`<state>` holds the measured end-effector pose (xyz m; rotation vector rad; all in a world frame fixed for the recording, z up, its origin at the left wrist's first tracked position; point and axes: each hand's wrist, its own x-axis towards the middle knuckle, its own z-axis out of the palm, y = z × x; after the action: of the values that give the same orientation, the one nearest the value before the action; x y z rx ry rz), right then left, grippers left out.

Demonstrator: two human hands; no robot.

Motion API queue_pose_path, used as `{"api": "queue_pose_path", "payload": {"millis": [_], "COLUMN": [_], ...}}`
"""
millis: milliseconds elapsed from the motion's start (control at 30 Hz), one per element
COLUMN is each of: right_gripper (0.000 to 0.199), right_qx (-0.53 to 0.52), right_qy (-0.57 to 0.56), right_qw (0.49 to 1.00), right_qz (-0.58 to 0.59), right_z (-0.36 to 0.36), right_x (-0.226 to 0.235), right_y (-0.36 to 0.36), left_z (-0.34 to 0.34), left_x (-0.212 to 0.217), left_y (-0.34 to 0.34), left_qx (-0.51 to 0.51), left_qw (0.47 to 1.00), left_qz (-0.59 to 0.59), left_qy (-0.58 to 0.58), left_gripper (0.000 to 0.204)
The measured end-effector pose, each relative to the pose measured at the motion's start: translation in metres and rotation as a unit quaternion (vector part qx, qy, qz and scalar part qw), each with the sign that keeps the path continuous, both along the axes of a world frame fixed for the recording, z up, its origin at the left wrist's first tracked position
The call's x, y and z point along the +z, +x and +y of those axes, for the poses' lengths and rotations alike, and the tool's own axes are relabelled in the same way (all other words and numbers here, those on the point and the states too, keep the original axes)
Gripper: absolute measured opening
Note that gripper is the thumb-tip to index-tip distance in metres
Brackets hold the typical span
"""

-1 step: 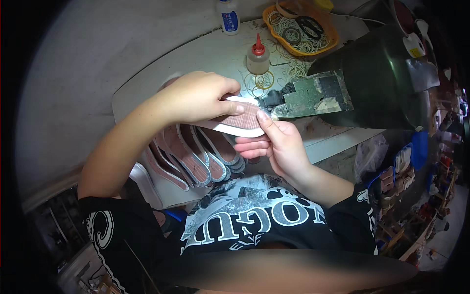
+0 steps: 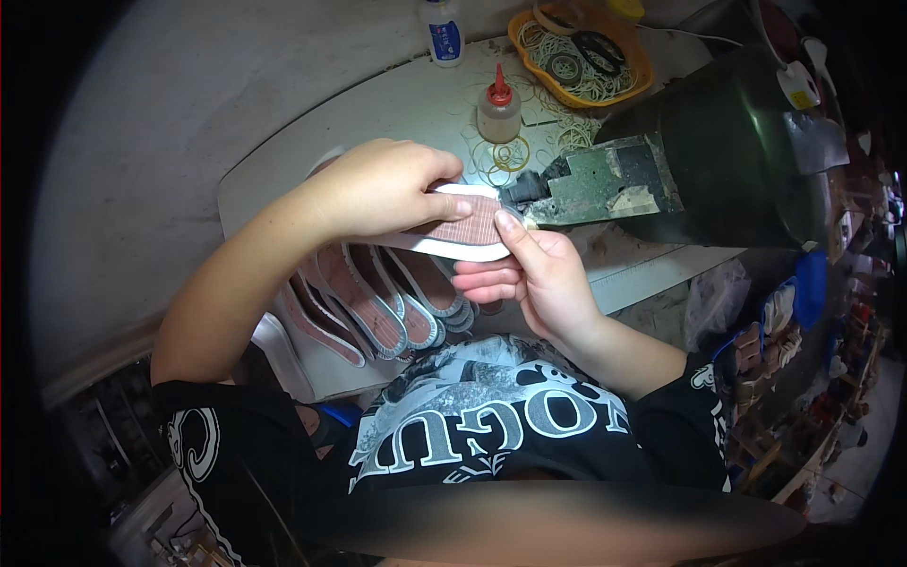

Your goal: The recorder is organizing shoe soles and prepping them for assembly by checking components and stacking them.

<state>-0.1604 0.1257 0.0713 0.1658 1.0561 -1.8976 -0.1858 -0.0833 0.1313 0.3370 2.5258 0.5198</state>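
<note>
Both my hands hold one shoe sole (image 2: 465, 233), reddish and ribbed with a white rim, above the work table (image 2: 397, 104). My left hand (image 2: 383, 189) grips it from above, fingers curled over its left part and thumb on the white edge. My right hand (image 2: 539, 279) supports it from below, thumb pressed on its right end. The sole's tip sits close to the worn plate (image 2: 605, 180) of a dark green machine (image 2: 737, 151). Several similar soles (image 2: 378, 307) lie fanned out under my hands.
A small glue bottle with a red cap (image 2: 498, 109) stands behind my hands, loose rubber bands (image 2: 510, 153) beside it. An orange tray (image 2: 631, 83) with bands and rolls sits at the back, a white bottle (image 2: 442, 28) to its left. Clutter fills the right side.
</note>
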Motion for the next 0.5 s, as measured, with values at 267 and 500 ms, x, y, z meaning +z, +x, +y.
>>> {"api": "queue_pose_path", "payload": {"millis": [267,500], "right_gripper": [0.036,0.031], "right_qx": [-0.004,-0.002], "right_qy": [-0.013,-0.007], "right_qw": [0.999,0.996], "right_qz": [0.051,0.087], "right_z": [0.003,0.004], "right_x": [-0.01,-0.017], "right_y": [-0.003,-0.01], "left_z": [0.021,0.035], "left_x": [-0.015,-0.023], "left_y": [0.034,0.048], "left_qx": [0.215,0.341], "left_qw": [0.958,0.907], "left_qz": [-0.13,-0.152], "left_qy": [0.137,0.198], "left_gripper": [0.036,0.036]}}
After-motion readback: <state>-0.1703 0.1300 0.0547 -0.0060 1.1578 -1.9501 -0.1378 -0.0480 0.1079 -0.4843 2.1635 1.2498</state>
